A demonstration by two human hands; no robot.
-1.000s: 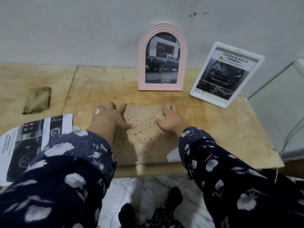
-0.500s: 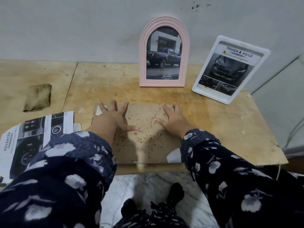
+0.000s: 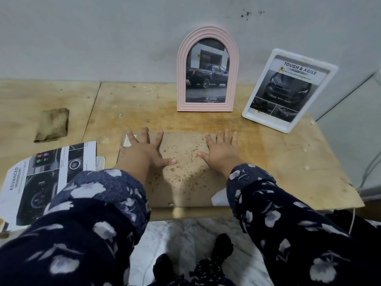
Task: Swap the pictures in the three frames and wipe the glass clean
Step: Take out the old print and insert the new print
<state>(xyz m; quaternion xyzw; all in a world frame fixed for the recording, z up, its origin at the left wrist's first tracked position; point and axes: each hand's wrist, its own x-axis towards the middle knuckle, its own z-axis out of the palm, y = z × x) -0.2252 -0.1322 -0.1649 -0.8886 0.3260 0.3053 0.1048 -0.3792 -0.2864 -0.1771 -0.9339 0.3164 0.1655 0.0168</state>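
the left hand [image 3: 144, 150] lies flat with its fingers spread on the far left part of a brown backing board [image 3: 181, 172], and the right hand [image 3: 221, 150] lies flat the same way on the board's far right part, neither one curling round anything. the wooden table [image 3: 278, 162] carries everything, its far edge against a grey wall [image 3: 103, 38]. the board rests face down at the near middle of the table, speckled with dark spots, with a white corner showing at its near right and a white slip at its far left under the left fingers. a car brochure page [image 3: 41, 182] lies on the near left, partly under the left sleeve. a pink arched frame [image 3: 207, 34] with a pickup truck picture stands upright against the wall, far of the board. a white frame [image 3: 288, 126] reading "tough & agile" leans tilted at the far right. a folded brown cloth [image 3: 52, 124] lies on the far left, well apart from the board.
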